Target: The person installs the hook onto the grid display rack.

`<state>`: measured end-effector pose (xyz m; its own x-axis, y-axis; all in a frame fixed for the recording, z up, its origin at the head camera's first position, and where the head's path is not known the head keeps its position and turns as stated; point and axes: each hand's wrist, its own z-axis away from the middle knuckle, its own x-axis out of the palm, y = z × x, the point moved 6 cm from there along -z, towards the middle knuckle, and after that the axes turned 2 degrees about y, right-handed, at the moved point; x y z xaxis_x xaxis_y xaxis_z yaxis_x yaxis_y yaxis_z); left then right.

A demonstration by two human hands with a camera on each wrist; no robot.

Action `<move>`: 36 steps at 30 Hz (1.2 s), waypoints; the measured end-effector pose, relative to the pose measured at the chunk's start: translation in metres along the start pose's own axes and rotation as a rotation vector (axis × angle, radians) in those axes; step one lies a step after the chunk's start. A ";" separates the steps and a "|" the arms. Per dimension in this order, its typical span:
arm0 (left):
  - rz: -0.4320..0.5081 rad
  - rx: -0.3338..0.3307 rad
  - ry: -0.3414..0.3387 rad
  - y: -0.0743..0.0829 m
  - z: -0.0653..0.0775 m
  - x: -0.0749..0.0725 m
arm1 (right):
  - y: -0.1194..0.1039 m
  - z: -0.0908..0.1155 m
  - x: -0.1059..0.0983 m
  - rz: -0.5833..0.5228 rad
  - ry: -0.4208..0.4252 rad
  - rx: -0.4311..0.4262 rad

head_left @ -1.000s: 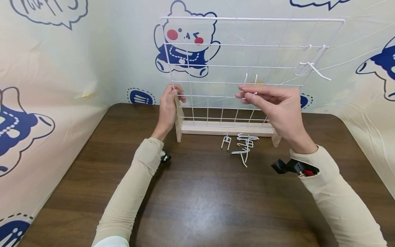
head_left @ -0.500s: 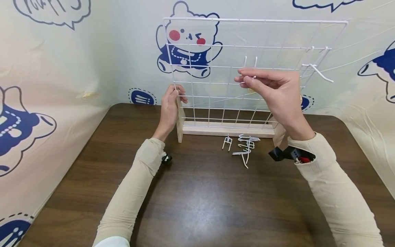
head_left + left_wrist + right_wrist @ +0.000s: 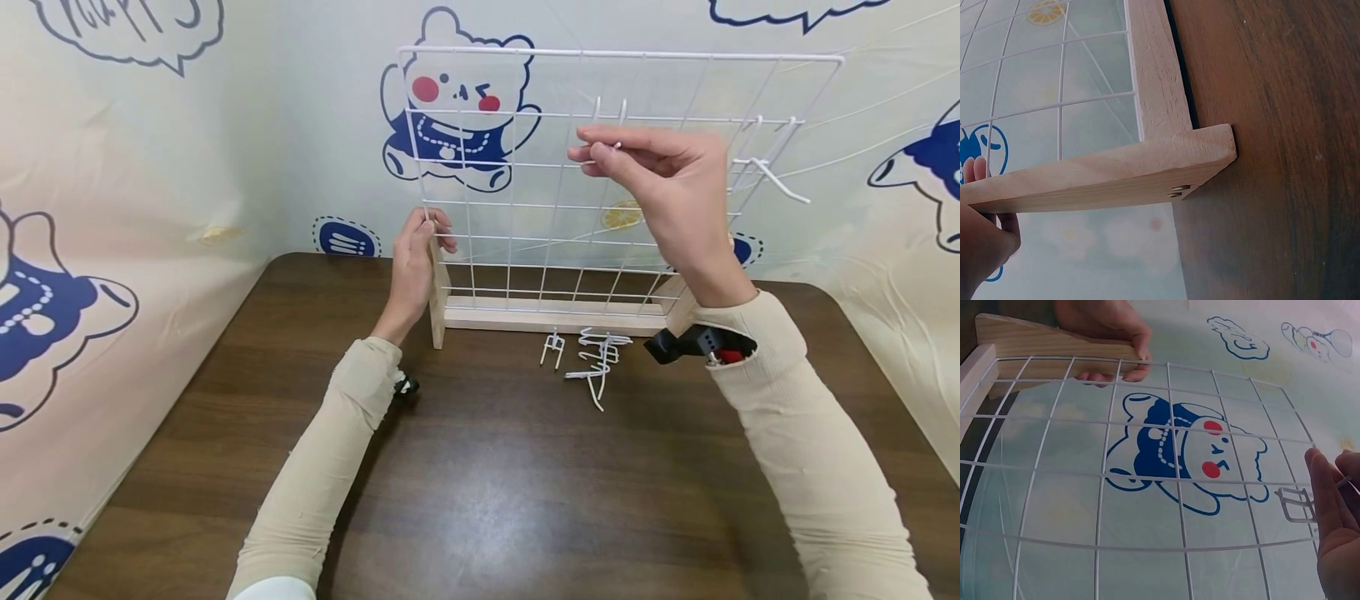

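Note:
A white wire grid panel (image 3: 645, 55) stands upright in a pale wooden stand (image 3: 555, 320). My left hand (image 3: 411, 262) grips the panel's left edge at the top of the wooden side post (image 3: 1085, 178). Between the thumb and fingers of my right hand (image 3: 671, 187) is a white double-pronged wire hook (image 3: 1296, 505), held in front of the panel. Its two prongs point up near the second wire from the top in the head view; whether they touch it I cannot tell. Another white hook (image 3: 780, 182) hangs at the panel's upper right.
On the brown table (image 3: 480, 500), just in front of the stand, lie a single small hook (image 3: 553, 348) and a tangle of white hooks (image 3: 600, 367). Behind the panel hangs a pale backdrop (image 3: 330, 125) with cartoon bears.
My right hand has risen along the panel with the hook, from its middle rows to near the second wire from the top. The left hand keeps its grip in the same place.

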<state>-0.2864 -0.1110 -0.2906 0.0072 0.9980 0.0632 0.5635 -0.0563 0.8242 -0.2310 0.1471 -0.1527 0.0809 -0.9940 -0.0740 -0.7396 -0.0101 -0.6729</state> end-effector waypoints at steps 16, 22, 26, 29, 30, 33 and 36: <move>0.011 0.007 -0.002 0.001 -0.001 0.000 | 0.037 0.012 0.001 -0.220 -0.010 0.227; 0.008 0.003 0.000 0.000 0.000 -0.001 | 0.037 0.019 0.003 -0.248 -0.052 0.241; 0.003 0.001 0.000 -0.001 0.001 -0.002 | 0.034 0.024 0.005 -0.204 -0.082 0.180; 0.000 0.002 0.002 -0.002 0.001 -0.002 | 0.028 0.028 0.005 -0.128 -0.094 0.108; 0.001 0.001 0.002 -0.002 0.001 -0.002 | 0.026 0.029 0.005 -0.105 -0.094 0.088; 0.003 0.001 0.001 -0.002 0.000 -0.001 | 0.019 0.034 0.005 -0.077 -0.081 0.057; 0.005 -0.002 -0.002 -0.002 0.000 -0.001 | 0.012 0.040 0.004 -0.051 -0.060 0.033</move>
<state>-0.2876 -0.1115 -0.2920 0.0114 0.9977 0.0663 0.5622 -0.0613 0.8248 -0.2129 0.1476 -0.1899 0.1583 -0.9839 -0.0825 -0.7113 -0.0557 -0.7007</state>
